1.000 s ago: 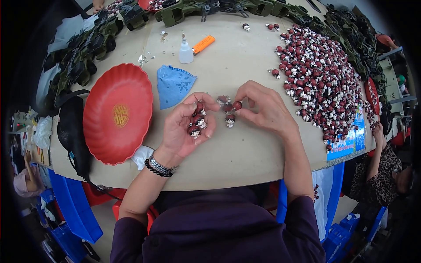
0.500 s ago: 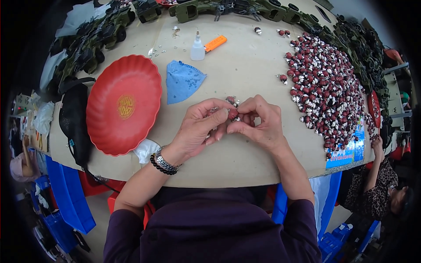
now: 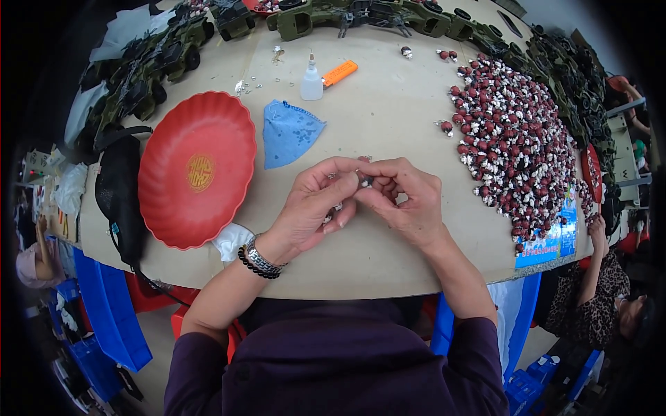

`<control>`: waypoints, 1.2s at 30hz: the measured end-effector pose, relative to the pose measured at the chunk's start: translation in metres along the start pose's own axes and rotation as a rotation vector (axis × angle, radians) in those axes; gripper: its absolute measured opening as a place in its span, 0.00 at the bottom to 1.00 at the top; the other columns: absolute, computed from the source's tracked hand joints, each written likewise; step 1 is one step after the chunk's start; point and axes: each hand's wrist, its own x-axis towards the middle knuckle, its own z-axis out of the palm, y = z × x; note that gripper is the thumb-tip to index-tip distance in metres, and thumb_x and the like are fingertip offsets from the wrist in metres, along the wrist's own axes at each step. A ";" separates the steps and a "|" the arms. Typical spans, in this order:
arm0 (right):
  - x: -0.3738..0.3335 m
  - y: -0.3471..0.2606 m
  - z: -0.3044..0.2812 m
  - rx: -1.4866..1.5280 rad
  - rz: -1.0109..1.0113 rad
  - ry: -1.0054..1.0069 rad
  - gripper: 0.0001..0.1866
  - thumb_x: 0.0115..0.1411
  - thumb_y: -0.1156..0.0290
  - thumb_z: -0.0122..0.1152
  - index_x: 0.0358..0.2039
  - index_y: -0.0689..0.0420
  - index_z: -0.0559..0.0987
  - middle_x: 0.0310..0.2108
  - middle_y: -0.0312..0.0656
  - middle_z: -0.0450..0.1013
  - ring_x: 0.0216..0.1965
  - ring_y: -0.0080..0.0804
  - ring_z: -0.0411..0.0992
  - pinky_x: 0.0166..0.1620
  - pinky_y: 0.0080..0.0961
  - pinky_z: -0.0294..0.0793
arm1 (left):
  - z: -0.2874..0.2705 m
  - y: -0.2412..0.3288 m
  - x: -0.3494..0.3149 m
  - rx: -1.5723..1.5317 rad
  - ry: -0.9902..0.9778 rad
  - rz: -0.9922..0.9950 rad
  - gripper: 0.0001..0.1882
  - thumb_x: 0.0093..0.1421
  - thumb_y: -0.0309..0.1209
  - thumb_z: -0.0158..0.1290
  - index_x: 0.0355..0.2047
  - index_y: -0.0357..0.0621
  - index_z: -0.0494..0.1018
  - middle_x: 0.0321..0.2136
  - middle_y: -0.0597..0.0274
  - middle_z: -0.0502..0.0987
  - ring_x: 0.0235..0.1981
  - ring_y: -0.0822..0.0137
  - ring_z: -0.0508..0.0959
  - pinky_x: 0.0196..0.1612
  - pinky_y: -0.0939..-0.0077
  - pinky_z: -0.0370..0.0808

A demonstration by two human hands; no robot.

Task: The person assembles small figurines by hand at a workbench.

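Above the near part of the table, my left hand (image 3: 313, 201) and my right hand (image 3: 411, 201) meet fingertip to fingertip. Both are closed on a small dark red and white figure (image 3: 365, 182), which is mostly covered by the fingers. More small pieces show among the curled fingers of my left hand, too hidden to make out. Just behind the fingertips, a bit of another red piece (image 3: 364, 159) peeks out. To the right spreads a big heap of similar red and white figures (image 3: 513, 132), with a single one (image 3: 446, 127) lying at its left side.
A red scalloped plate (image 3: 229, 132) lies left, beside a black bag (image 3: 118, 187). Beyond my hands are a blue cloth (image 3: 291, 135), a small white squeeze bottle (image 3: 312, 83) and an orange box cutter (image 3: 340, 73). Green toy vehicles (image 3: 291, 23) line the far edge. A co-worker's arm (image 3: 596, 243) reaches in at right.
My right fingers have closed in against the left fingertips, and the red piece visible between them is now largely covered. The rest of the table looks the same.
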 end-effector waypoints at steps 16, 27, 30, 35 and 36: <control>-0.004 0.005 -0.001 0.074 0.024 -0.071 0.15 0.54 0.76 0.67 0.41 0.65 0.76 0.30 0.43 0.80 0.29 0.26 0.80 0.39 0.20 0.78 | 0.000 -0.004 -0.004 0.066 0.013 0.058 0.14 0.67 0.33 0.49 0.48 0.39 0.71 0.31 0.65 0.75 0.17 0.83 0.69 0.13 0.92 0.57; 0.029 0.005 -0.050 -0.308 -0.034 -0.374 0.16 0.45 0.72 0.72 0.36 0.56 0.79 0.26 0.35 0.73 0.27 0.25 0.74 0.28 0.19 0.71 | -0.019 0.013 0.009 -0.518 -0.165 0.163 0.13 0.60 0.36 0.46 0.38 0.37 0.69 0.35 0.45 0.74 0.18 0.63 0.74 0.11 0.81 0.63; 0.020 0.003 -0.043 -0.389 -0.080 -0.470 0.18 0.42 0.71 0.72 0.37 0.50 0.79 0.30 0.37 0.72 0.32 0.37 0.74 0.31 0.29 0.73 | -0.028 0.004 0.003 -0.532 -0.320 0.206 0.16 0.59 0.37 0.47 0.37 0.35 0.72 0.46 0.43 0.71 0.24 0.56 0.76 0.11 0.80 0.63; 0.008 0.003 -0.031 -0.508 -0.005 -0.553 0.17 0.45 0.69 0.70 0.38 0.48 0.79 0.32 0.36 0.71 0.34 0.40 0.73 0.34 0.35 0.73 | -0.030 -0.008 0.001 -0.601 -0.442 0.150 0.21 0.65 0.43 0.46 0.36 0.35 0.76 0.45 0.46 0.71 0.32 0.55 0.74 0.11 0.83 0.60; 0.009 0.001 -0.032 -0.516 -0.022 -0.544 0.17 0.45 0.69 0.70 0.38 0.48 0.79 0.32 0.36 0.71 0.34 0.40 0.73 0.34 0.35 0.73 | -0.029 -0.008 0.001 -0.593 -0.448 0.153 0.23 0.66 0.45 0.46 0.38 0.34 0.75 0.42 0.47 0.73 0.30 0.57 0.74 0.12 0.84 0.61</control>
